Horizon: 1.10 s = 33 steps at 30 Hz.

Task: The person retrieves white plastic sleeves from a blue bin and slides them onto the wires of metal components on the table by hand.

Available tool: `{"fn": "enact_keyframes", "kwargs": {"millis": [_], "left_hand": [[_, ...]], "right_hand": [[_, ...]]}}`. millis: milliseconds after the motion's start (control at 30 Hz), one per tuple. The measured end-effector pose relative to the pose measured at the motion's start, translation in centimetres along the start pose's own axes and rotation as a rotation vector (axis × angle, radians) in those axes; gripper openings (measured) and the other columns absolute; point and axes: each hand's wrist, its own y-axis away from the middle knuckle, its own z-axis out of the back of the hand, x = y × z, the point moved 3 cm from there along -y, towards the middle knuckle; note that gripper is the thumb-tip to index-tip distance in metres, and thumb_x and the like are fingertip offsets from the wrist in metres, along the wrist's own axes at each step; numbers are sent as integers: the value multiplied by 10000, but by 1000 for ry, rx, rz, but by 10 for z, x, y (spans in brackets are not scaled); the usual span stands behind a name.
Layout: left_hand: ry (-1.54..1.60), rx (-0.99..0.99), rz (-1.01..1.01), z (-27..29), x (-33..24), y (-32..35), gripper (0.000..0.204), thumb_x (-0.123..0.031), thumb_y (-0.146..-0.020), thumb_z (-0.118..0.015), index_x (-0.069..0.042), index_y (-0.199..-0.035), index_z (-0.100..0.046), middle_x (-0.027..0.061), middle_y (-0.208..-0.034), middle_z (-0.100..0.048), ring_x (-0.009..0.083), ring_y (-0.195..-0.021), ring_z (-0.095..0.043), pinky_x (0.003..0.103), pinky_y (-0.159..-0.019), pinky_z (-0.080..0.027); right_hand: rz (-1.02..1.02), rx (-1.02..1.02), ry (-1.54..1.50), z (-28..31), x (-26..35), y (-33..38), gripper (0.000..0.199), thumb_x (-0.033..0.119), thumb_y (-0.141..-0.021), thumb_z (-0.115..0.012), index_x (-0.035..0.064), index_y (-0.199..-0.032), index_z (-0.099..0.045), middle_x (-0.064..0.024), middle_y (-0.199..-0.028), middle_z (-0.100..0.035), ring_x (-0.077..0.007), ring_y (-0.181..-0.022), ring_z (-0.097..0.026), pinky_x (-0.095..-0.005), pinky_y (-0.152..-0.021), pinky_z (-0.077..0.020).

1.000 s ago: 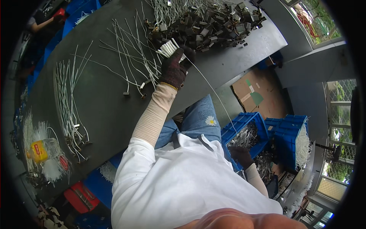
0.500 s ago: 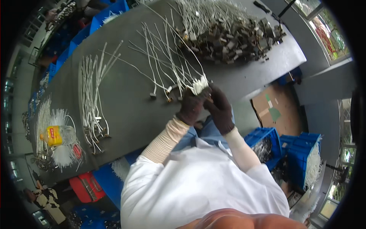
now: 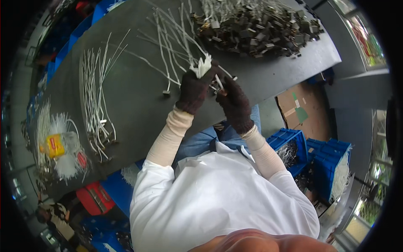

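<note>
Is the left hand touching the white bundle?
Touching. The head view shows the left hand gripping the white bundle, which sticks up from its grip.

Clutching white bundle (image 3: 203, 67) in dark-gloved left hand (image 3: 192, 93), over dark table (image 3: 134, 122). Holding right hand (image 3: 236, 106), likewise gloved, curled just beside, near white wire (image 3: 219, 82). Noting loose wires (image 3: 93, 96) on table to left, heaped dark block-shaped pieces (image 3: 262, 38) beyond, yellow-labelled bottle (image 3: 54, 145) far left; spotting blue crates (image 3: 322, 168) at right.

a clear, yellow-labelled bottle (image 3: 63, 145) lies near the left end of the grey table (image 3: 126, 126). a red case (image 3: 95, 198) sits below that end, beside a blue bin (image 3: 118, 192). green-patched brown cardboard (image 3: 310, 115) lies to the right; a window (image 3: 366, 42) shows farther right.
</note>
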Motion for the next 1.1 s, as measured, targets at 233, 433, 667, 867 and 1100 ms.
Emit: {"fn": "enact_keyframes", "kwargs": {"millis": [233, 433, 667, 867, 1100], "left_hand": [[-207, -310, -90, 128, -26, -12, 163, -155, -887, -664, -13, -965, -683, 52, -836, -694, 120, -729, -659, 270, -652, -528], [-981, -112, -140, 196, 1, 6, 276, -196, -826, -726, -10, -1017, -653, 126, -886, -691, 238, -785, -675, 325, -712, -524], [-1238, 271, 53, 150, -8, -31, 442, -94, -740, -691, -147, -1177, -657, 142, -1040, -681, 324, -933, -652, 380, -826, -508], [-1248, 288, 308, 167, 10, -37, 385, -160, -782, -691, -121, -1163, -652, 140, -1039, -684, 319, -937, -655, 374, -827, -513], [-1256, 447, -66, 132, 31, -62, 399, -133, -807, -664, -112, -1203, -624, 111, -1099, -668, 307, -999, -641, 385, -861, -508]], "right_hand": [[-136, 186, 108, -8, 4, -44, 487, 94, -896, -648, 50, -1355, -491, -88, -990, -672, -104, -783, -612, -267, -717, -514], [140, -214, 597, 71, -81, -33, 408, 67, -878, -625, 67, -1282, -569, -120, -1079, -668, -203, -917, -659, -308, -801, -523], [100, -255, 831, 97, -137, -32, 437, 54, -818, -654, 87, -1249, -588, -144, -1217, -593, -321, -1116, -583, -415, -952, -485], [151, -312, 896, 92, -135, -29, 419, 56, -787, -665, 115, -1200, -631, -138, -1222, -595, -334, -1139, -562, -425, -967, -473], [175, -307, 884, 90, -134, -31, 399, 63, -773, -686, 115, -1167, -650, -130, -1203, -613, -335, -1114, -578, -432, -970, -474]]}}
